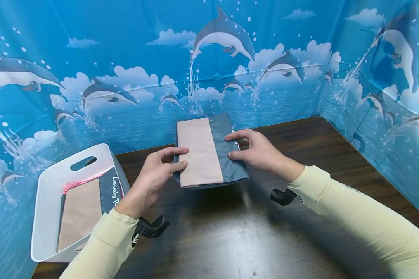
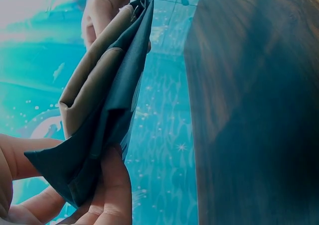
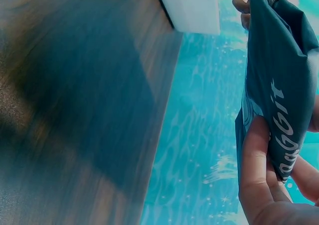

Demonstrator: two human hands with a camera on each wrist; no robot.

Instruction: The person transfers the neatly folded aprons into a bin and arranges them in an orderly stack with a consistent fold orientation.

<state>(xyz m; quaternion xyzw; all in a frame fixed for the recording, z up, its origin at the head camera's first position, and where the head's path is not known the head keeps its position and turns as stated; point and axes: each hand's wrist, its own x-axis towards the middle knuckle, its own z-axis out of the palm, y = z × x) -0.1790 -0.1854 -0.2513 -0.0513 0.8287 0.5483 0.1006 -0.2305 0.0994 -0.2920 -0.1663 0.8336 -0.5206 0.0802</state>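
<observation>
A flat folded cloth point(image 1: 199, 155), beige on one side and dark grey-blue on the other, is held up over the table by both hands. My left hand point(image 1: 157, 170) grips its left edge, thumb and index finger on the beige face. At the opposite edge, my right hand point(image 1: 258, 151) pinches the dark panel, partly covering white lettering. Stacked layers and loose folds of the cloth point(image 2: 99, 95) show edge-on in the left wrist view. White letters run along the dark side of the cloth point(image 3: 281, 85) in the right wrist view.
A white bin point(image 1: 43, 217) with a cut-out handle stands at the left. Inside lies a similar beige and dark folded cloth point(image 1: 80, 213) lettered "Lovely", with pink dotted fabric point(image 1: 80, 183) behind it. The dark wooden table point(image 1: 237, 240) meets a blue dolphin-print curtain point(image 1: 143, 50).
</observation>
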